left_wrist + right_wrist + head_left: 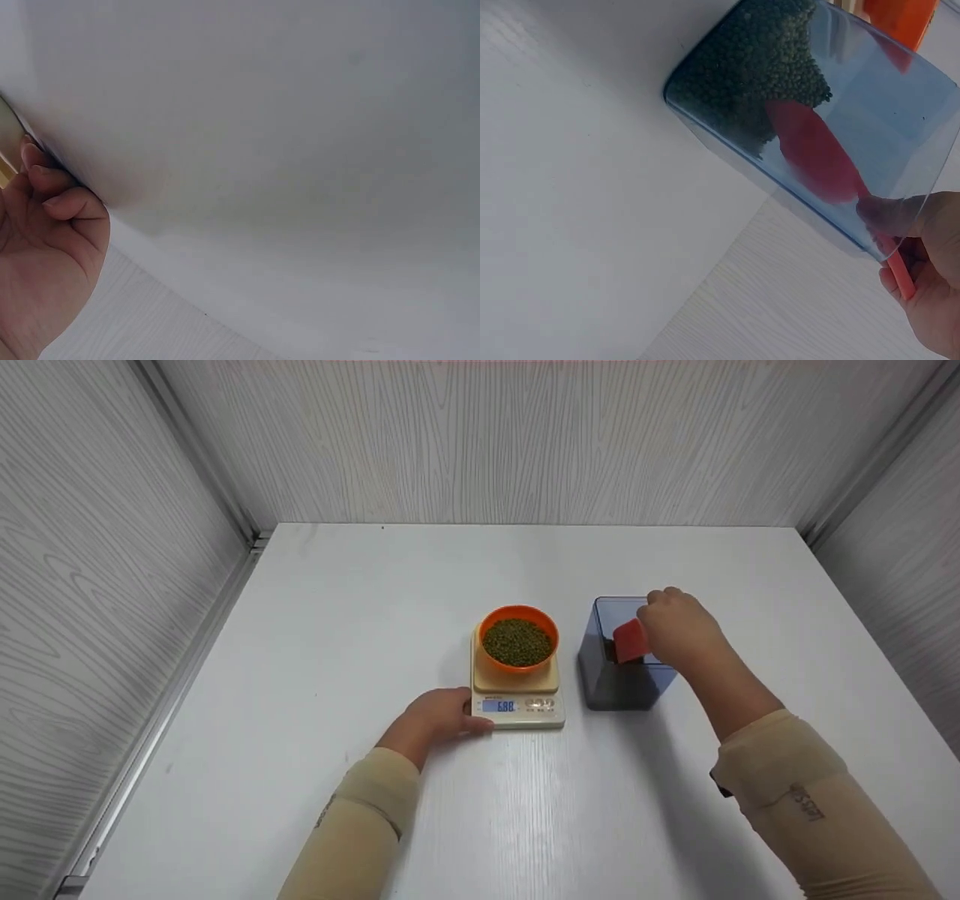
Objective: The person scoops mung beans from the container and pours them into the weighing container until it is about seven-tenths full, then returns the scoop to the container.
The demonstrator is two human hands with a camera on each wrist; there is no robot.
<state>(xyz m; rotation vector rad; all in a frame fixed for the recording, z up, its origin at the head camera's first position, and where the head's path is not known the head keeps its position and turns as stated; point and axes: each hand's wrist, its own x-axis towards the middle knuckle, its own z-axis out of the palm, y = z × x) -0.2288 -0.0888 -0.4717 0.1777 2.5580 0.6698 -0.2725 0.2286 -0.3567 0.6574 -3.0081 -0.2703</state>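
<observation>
A cream kitchen scale (540,683) carries an orange bowl (517,668) filled with green beans (517,643) that look like mung beans; its lit display seems to read 688. My left hand (442,714) grips the scale's near left corner, thumb along the front edge. In the left wrist view the fingers of this hand (56,247) are curled at the scale's side. My right hand (682,626) holds a red scoop (631,642) by its handle inside a clear bluish container (619,690). The right wrist view shows the scoop's tip at the heap of beans (750,67).
The container stands just right of the scale, a small gap between them. Both are on a white table (360,607). Pale wood-grain panels (480,442) rise at the back and both sides.
</observation>
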